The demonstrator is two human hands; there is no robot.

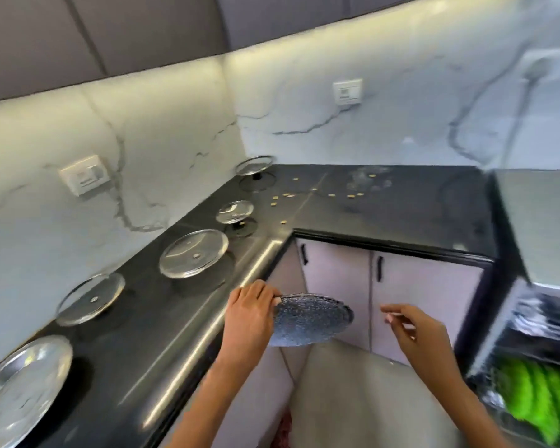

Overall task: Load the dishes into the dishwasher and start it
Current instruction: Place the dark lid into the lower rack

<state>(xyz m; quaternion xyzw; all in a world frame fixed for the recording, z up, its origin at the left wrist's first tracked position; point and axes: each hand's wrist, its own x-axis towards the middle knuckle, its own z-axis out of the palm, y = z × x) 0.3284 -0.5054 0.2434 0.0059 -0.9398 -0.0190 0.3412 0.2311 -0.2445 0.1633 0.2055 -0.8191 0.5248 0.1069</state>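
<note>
The left hand (251, 313) pinches the rim of a round, flat speckled plate (311, 321), dark blue-grey with a grainy, glittering texture, and holds it tilted in the air just off the front edge of the bench (162, 321), in front of the pale cupboard doors (382, 286). The right hand (411, 328) hovers near the plate's right side without touching it, fingers loosely extended and holding nothing.

The bench is glossy black stone, L-shaped, with a rounded front edge that catches the light. Along its left run lie round dishes: a shiny steel plate (23, 383) nearest, then two clear glass lids (91, 299) (193, 253), flat and circular. Further back stand two small glass stands on dark stems (235, 212) (254, 165). Small yellowish crumbs (288, 195) are scattered in the corner. The wall behind is white marble with grey veins. At the far right, blurred, the dishwasher rack (537, 350) shows wire and bright green items (537, 396).
</note>
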